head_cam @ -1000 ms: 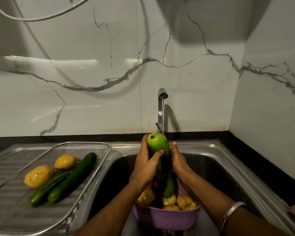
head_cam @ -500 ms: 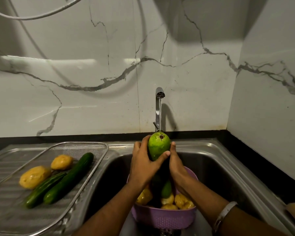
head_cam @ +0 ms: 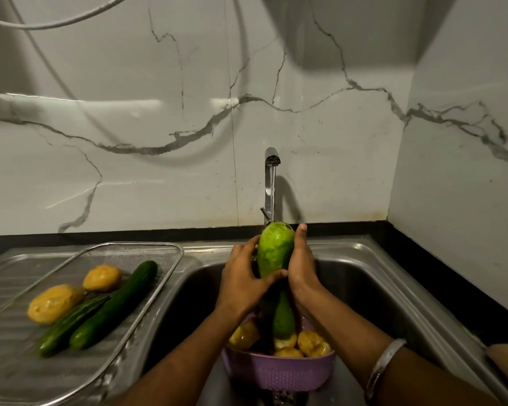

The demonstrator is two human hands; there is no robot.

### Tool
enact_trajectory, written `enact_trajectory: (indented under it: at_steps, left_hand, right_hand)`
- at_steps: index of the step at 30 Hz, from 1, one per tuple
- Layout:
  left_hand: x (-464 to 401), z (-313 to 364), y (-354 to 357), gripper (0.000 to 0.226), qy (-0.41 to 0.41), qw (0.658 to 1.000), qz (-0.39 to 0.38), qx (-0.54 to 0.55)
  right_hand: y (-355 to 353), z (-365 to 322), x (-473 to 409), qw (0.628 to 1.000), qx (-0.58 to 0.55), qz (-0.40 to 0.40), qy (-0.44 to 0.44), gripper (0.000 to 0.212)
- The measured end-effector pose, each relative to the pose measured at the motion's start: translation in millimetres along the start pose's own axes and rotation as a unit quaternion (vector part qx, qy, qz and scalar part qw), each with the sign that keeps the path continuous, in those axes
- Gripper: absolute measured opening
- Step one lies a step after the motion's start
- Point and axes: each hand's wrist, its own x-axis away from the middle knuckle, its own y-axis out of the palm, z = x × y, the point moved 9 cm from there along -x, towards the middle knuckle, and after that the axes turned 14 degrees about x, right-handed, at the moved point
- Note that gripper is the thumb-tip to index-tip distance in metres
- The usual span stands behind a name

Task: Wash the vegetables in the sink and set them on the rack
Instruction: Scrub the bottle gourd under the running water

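Note:
A long green gourd (head_cam: 276,250) stands upright over the steel sink (head_cam: 379,288), its top end under the running tap (head_cam: 272,159). My left hand (head_cam: 244,282) grips its left side, thumb across the front. My right hand (head_cam: 301,265) lies flat along its right side, fingers straight. Below the hands a purple basket (head_cam: 276,370) in the sink holds several yellow potatoes (head_cam: 311,344). On the mesh rack (head_cam: 147,250) at the left lie two potatoes (head_cam: 53,303) and two cucumbers (head_cam: 115,303).
Marble walls rise behind and to the right. A black counter strip (head_cam: 452,276) borders the sink on the right. A white hose (head_cam: 56,23) hangs across the upper left. The sink drain (head_cam: 282,398) shows below the basket.
The gourd has been turned and lifted slightly under the stream. My right hand has slid up along its right side, and my left hand has shifted its hold lower.

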Motion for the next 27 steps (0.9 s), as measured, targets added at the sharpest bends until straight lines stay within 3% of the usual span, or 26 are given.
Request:
enact_trajectory:
  at_steps: [2,5,9,16,18,21,24,27]
  left_hand:
    - [0.6,5.6,-2.0,0.089,0.007,1.000,0.011,-0.010]
    - [1.7,3.5,4.9,0.081,-0.018,1.000,-0.008,-0.005]
    - [4.1,-8.7,16.8,0.064,-0.109,0.979,-0.051,0.163]
    - [10.7,0.3,-3.4,0.070,-0.043,0.978,0.023,0.203]
    - [11.1,3.4,-7.0,0.071,-0.033,0.974,0.052,0.220]
    - [7.5,8.3,-12.7,0.070,-0.027,0.958,0.090,0.269]
    - [6.2,4.8,-17.5,0.066,-0.032,0.948,0.111,0.298]
    - [5.3,1.9,-19.1,0.063,-0.029,0.950,0.109,0.290]
  right_hand:
    - [-0.1,-7.0,2.2,1.000,-0.002,0.013,-0.012,0.100]
    - [3.2,7.7,7.0,0.999,0.004,-0.019,0.043,0.084]
    - [6.8,14.6,3.2,0.997,0.028,-0.044,0.055,0.078]
    - [7.4,11.2,8.2,0.997,0.045,-0.054,0.042,0.073]
    - [2.3,16.5,9.1,0.995,0.086,-0.042,0.036,0.081]
    - [-6.7,25.7,-4.7,0.973,0.229,-0.031,-0.017,0.116]
    - [-4.3,-2.1,10.8,0.958,0.274,-0.018,-0.078,0.098]
    - [5.8,-26.5,28.9,0.952,0.275,-0.017,-0.133,0.096]
